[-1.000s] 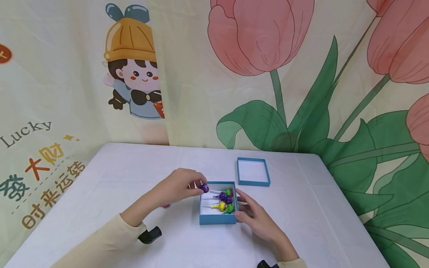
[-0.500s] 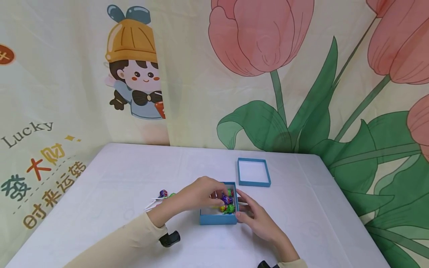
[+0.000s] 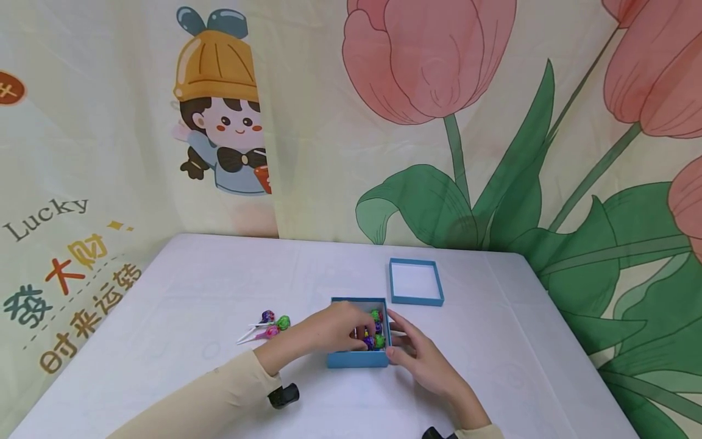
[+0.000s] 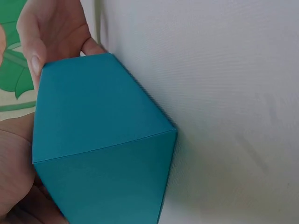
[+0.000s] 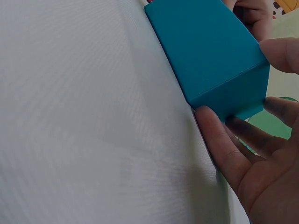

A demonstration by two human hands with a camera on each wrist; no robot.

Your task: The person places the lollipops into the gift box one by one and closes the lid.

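My left hand [image 3: 334, 328] reached into the blue box [image 3: 356, 358], fingers curled among the lollipops [image 3: 375, 329]; whether it gripped one, I couldn't tell. My right hand [image 3: 419, 356] braced the box's side, fingers relaxed, seemingly keeping it steady. Three loose lollipops [image 3: 272, 323] lay leftward on the table [image 3: 164, 305], the lid [image 3: 415, 281] behind.
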